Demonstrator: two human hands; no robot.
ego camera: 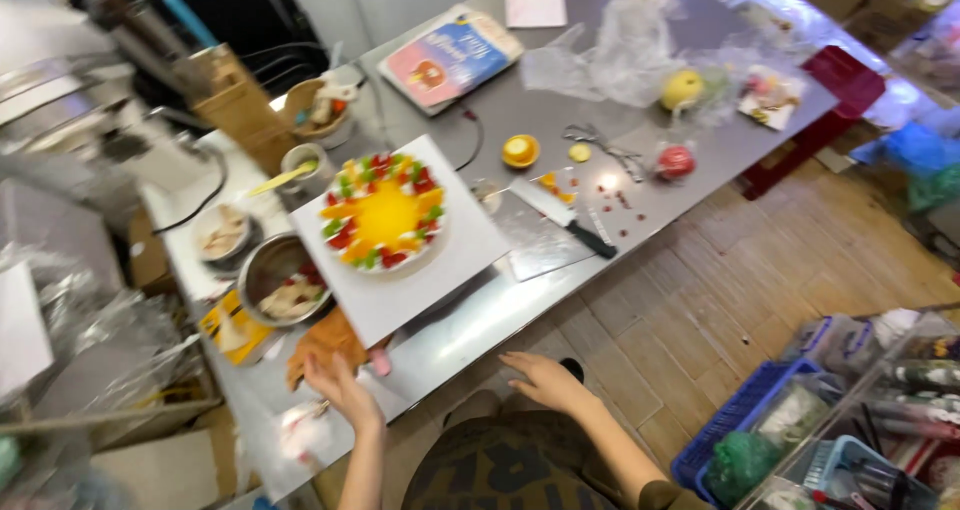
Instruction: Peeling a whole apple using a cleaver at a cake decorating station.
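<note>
Both hands are open-fingered and hold nothing: the left hand [335,385] just beside a brown cloth [322,342], the right hand [542,378] at the steel table's [560,120] near edge. Just beyond, one round fruit-topped cake [384,213], yellow-centred with red, green and orange pieces, sits on a white square board [400,290]. Around it are one metal bowl [280,280] to the left and one knife [565,218] to the right, with one yellow fruit [682,89] farther off.

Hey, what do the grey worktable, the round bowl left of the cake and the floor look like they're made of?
The grey worktable looks like brushed stainless steel: dull, with soft glare. The round bowl seems polished metal, with a shiny rim. The floor looks like brown wood planks or wood-look tile; staggered seams show.
</note>
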